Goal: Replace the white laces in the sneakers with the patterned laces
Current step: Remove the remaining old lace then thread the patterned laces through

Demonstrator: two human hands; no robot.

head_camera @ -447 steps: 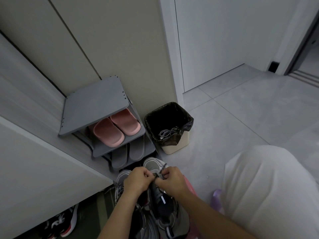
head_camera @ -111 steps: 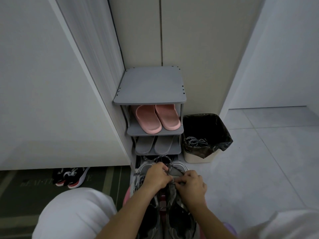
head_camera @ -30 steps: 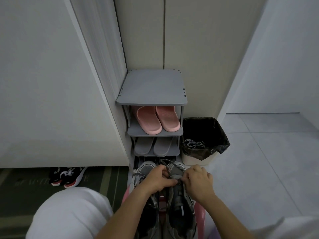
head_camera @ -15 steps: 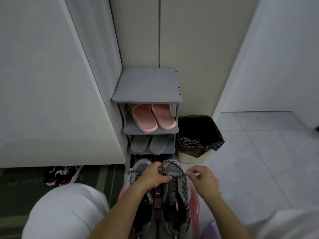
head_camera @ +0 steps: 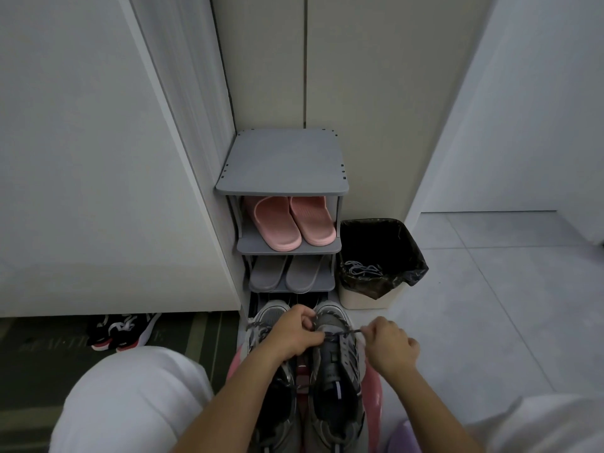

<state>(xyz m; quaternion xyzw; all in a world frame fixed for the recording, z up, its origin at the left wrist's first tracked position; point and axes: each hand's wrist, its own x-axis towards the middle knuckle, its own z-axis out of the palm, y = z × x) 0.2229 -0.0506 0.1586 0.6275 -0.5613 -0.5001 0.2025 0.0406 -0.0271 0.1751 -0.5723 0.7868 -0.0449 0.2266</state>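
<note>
View from above, looking down at a person's two bare forearms working on two grey sneakers that stand side by side, toes pointing away toward a grey shoe rack (head_camera: pixel 282 165). The work is on the right sneaker (head_camera: pixel 336 371); the left sneaker (head_camera: pixel 269 312) sits just beside it, partly under the left forearm. The left hand (head_camera: pixel 294 335) rests on the toe end of the right sneaker, its fingers (head_camera: pixel 305 317) curled and pinching the patterned lace (head_camera: pixel 344 333) at the front eyelets. The right hand (head_camera: pixel 389 346) is off the sneaker's right side, fingers (head_camera: pixel 371 331) pinching the lace's free end. The lace is taut between the hands and runs sideways, across the sneaker's long axis. The right hand is the nearer to the free end, so the next threading probably falls to it. Pale laces, seemingly the white laces (head_camera: pixel 362 268), lie in a black-lined waste bin (head_camera: pixel 411 256) beside the rack.
</note>
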